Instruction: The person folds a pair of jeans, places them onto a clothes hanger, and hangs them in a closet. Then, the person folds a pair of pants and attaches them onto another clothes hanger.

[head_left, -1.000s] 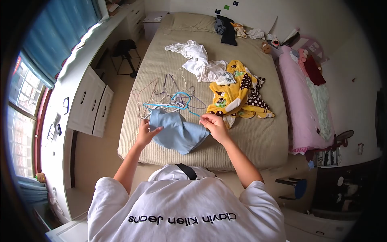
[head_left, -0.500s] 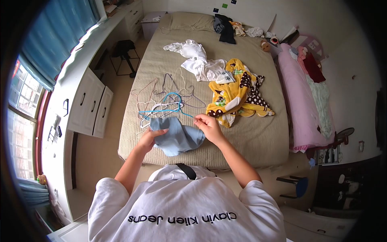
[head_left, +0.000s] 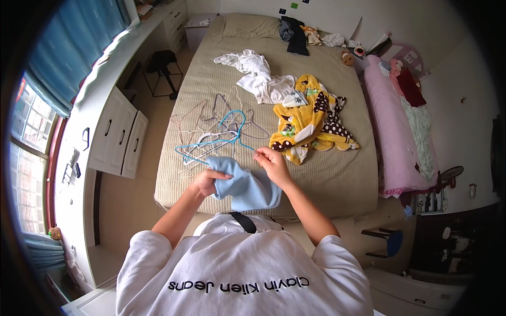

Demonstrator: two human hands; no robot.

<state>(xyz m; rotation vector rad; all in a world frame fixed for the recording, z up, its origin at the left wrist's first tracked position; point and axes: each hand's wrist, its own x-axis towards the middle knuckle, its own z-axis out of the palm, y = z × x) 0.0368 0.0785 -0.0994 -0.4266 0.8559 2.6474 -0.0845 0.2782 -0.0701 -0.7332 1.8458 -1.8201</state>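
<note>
My left hand (head_left: 207, 182) grips a light blue piece of clothing (head_left: 250, 185) by its upper edge, thumb on top. The cloth hangs folded toward my body, so its kind does not show clearly. Between the fingertips of my right hand (head_left: 272, 164) is one end of a blue clothes hanger (head_left: 237, 138). Its hook points away from me, and its other arm reaches left, beyond the cloth. Under and behind it, several loose hangers (head_left: 215, 126) lie tangled on the bed (head_left: 327, 184).
White clothes (head_left: 258, 79) and a yellow patterned garment (head_left: 303, 118) lie farther up the bed. Dark clothing (head_left: 294, 37) is by the pillow (head_left: 250, 26). A pink-covered bed (head_left: 387, 131) stands right; white cabinets (head_left: 113, 131) and a black stool (head_left: 161, 62) are left.
The light blue cloth and my left hand have shifted right and slightly toward me. The blue hanger has tilted, its hook moving up and right. My right hand has barely moved.
</note>
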